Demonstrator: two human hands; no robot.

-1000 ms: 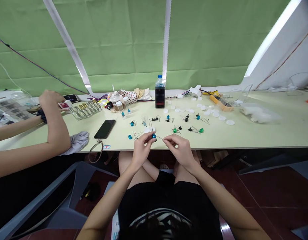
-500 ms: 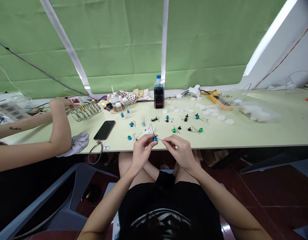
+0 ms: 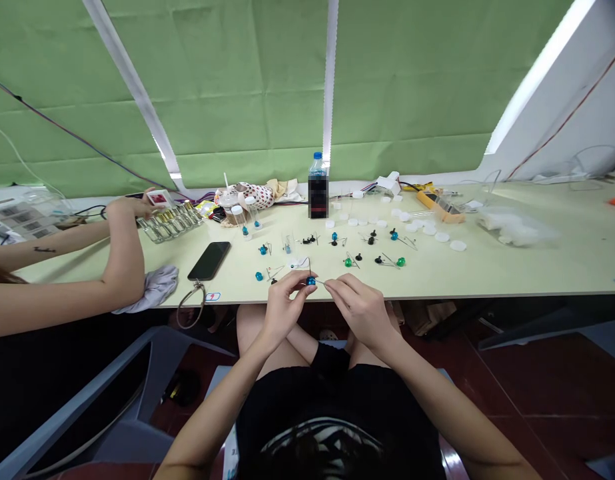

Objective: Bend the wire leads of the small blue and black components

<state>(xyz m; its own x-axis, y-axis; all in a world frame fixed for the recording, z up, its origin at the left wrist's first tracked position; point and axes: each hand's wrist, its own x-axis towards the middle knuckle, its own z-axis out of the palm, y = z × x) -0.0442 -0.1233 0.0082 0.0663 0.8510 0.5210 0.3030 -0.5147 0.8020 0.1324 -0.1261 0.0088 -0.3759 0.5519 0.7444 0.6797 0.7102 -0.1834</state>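
Pinching a blue bead [image 3: 311, 281] on a thin wire [image 3: 319, 282], the left hand [image 3: 283, 310] holds it just in from the near edge of the pale counter [image 3: 547, 267], its fingertips [image 3: 300, 279] clamped around the bead. The right hand [image 3: 362, 312] sits close beside it, its fingers [image 3: 334, 285] together on the wire, though the exact grip is too fine to make out.

Small wired beads [image 3: 348, 262] in blue, green and black lie scattered across the middle of the counter, with white plastic caps [image 3: 427, 229] towards the right. Nearer the left edge lie a phone [image 3: 209, 260] and a grey cloth [image 3: 154, 288]. There, a co-worker's hand [image 3: 132, 208] reaches beside a row of glass vials [image 3: 170, 222]. Further back, a water bottle [image 3: 317, 165] stands on a black box [image 3: 318, 200] whose label is blurred — unreadable. Green blinds [image 3: 237, 100] fill the wall, and dark red floor tiles [image 3: 537, 400] show below.
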